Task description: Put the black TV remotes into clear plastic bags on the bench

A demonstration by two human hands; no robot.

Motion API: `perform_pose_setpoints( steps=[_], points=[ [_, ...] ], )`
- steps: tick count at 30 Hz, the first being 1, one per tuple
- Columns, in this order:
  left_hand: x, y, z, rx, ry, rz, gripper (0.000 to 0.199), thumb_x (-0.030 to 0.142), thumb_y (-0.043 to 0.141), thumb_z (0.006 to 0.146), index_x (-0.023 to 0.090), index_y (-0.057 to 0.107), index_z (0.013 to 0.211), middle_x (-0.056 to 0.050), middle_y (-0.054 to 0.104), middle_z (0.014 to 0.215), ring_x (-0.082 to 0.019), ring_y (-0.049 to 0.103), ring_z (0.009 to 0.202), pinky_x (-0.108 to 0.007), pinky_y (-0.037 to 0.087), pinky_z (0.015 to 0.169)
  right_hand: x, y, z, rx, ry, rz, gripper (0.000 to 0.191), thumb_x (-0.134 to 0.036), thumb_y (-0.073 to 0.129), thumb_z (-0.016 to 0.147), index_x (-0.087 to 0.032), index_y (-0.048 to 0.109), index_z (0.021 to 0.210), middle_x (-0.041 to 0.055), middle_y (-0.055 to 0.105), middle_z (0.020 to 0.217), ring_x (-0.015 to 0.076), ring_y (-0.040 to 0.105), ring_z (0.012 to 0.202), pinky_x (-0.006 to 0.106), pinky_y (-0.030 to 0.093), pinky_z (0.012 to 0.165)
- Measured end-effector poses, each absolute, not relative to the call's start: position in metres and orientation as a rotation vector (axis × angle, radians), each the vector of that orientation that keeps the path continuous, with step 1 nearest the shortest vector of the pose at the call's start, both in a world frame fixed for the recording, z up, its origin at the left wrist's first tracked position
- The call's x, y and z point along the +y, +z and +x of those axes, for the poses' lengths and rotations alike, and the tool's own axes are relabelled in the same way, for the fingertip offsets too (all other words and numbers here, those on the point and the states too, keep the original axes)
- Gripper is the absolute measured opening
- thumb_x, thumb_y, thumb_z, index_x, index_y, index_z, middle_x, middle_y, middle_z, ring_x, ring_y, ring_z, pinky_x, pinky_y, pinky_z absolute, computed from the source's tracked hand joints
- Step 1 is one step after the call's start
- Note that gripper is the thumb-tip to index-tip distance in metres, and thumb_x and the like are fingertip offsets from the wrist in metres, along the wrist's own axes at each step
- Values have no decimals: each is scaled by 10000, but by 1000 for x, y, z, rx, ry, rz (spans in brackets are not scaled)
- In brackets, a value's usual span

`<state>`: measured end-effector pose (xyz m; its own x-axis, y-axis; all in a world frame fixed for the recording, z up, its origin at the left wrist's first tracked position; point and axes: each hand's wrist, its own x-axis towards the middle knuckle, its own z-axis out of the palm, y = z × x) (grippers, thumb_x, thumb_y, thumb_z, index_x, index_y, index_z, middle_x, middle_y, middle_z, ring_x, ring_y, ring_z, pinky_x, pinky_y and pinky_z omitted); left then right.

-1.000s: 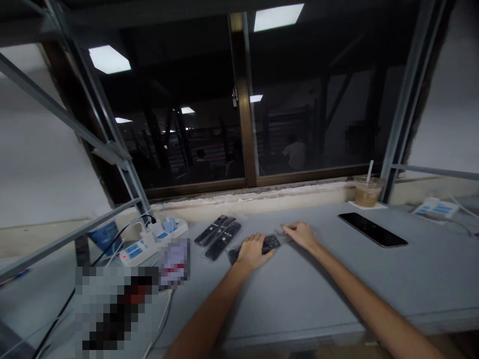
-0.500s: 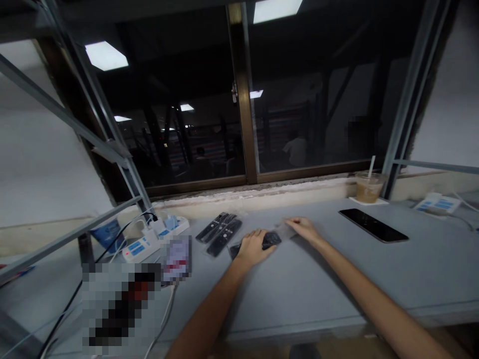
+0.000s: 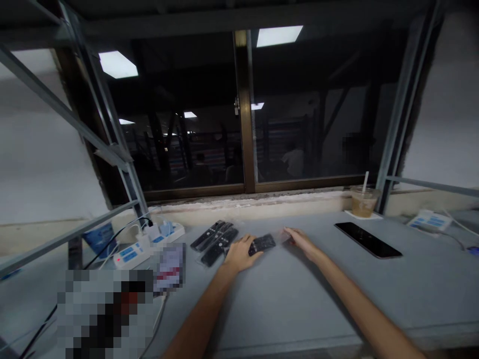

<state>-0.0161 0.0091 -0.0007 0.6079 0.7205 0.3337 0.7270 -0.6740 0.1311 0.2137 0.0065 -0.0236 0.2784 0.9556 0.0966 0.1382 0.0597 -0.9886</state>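
Note:
My left hand [image 3: 240, 253] lies over a dark remote control [image 3: 262, 243] on the grey table, its fingers wrapped over the near part. The remote's far end, with its buttons, sticks out to the right. My right hand [image 3: 299, 240] is just right of that end, fingertips pinched on a thin clear plastic wrapper [image 3: 282, 235]. Left of my left hand, several dark remotes [image 3: 220, 243] in clear wrapping lie side by side, slanted on the table.
A black phone [image 3: 368, 240] lies at the right, with a drink cup [image 3: 364, 202] and straw behind it. Power strips [image 3: 149, 245] with cables stand at left and far right [image 3: 429, 221]. Metal frame posts rise on both sides before the window.
The view has tilted up slightly, so the table items sit lower. Both hands keep nearly the same places beside the remote.

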Motion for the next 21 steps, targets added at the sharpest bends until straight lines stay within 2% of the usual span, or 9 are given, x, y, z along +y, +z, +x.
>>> perform_pose_setpoints(
  steps=[5, 10, 14, 21],
  points=[
    [10, -1, -19, -1259, -697, -2825, 411, 460, 411, 847, 207, 464, 1167, -60, 576, 1119, -210, 559, 1023, -324, 440, 868, 4, -23, 212, -1249, 1001, -1342, 333, -405, 513, 704, -156, 685, 842, 78, 681, 850, 165, 582, 722, 232, 374, 544],
    [7, 0, -18, -1255, -738, -2859, 384, 443, 467, 812, 214, 486, 1120, -38, 616, 1053, -191, 582, 969, -295, 447, 844, -3, -14, 206, -1364, 994, -1408, 274, -380, 547, 646, -134, 649, 583, 59, 622, 559, 114, 487, 511, 223, 288, 458],
    [5, 1, -17, -1172, -768, -2863, 369, 449, 474, 809, 213, 505, 1092, -38, 611, 1036, -182, 578, 955, -287, 441, 846, -7, -10, 203, -1396, 958, -1463, 325, -459, 593, 592, -145, 600, 509, 13, 540, 460, 84, 403, 446, 213, 246, 435],
    [6, 2, -17, -1087, -736, -2819, 423, 490, 472, 817, 203, 504, 1126, -65, 603, 1027, -208, 570, 960, -320, 437, 856, -8, -10, 196, -1438, 900, -1453, 427, -569, 610, 572, -151, 586, 487, -4, 507, 458, 85, 366, 447, 229, 221, 432]
  ],
)
